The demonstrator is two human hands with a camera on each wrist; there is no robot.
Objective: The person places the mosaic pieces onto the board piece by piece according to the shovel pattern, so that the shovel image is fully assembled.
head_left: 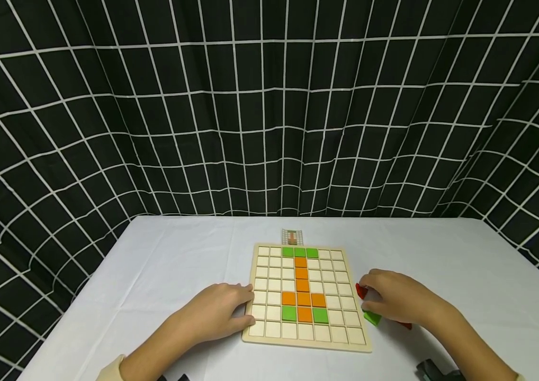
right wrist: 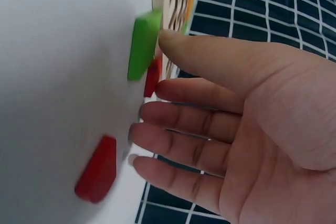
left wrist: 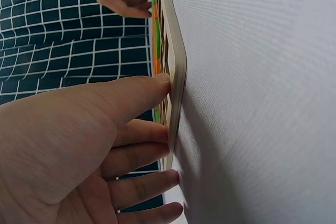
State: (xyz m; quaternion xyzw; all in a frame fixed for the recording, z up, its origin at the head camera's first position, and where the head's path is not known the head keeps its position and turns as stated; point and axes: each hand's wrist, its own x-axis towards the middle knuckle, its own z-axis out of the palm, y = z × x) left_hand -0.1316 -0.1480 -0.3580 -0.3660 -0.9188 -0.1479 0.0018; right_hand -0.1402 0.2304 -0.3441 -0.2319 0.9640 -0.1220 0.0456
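Note:
A wooden grid board (head_left: 307,345) lies on the white table, with orange and green square tiles forming a tall upright pattern in its cells. My left hand (head_left: 217,312) rests at the board's left edge; in the left wrist view the thumb touches the rim and the fingers extend along it. Beyond the board's right side, my right hand (head_left: 400,299) is low over loose pieces. Its thumb is at a green piece (right wrist: 142,45), and its index fingertip is at a red piece (right wrist: 152,78). Another red piece (right wrist: 97,174) lies apart from the fingers.
Behind the board's far edge lies a small card (head_left: 292,237) printed with a similar grid pattern. A dark object (head_left: 433,370) shows at the bottom right, near the right forearm. A black curtain (head_left: 269,121) with white grid lines surrounds the table (head_left: 179,254).

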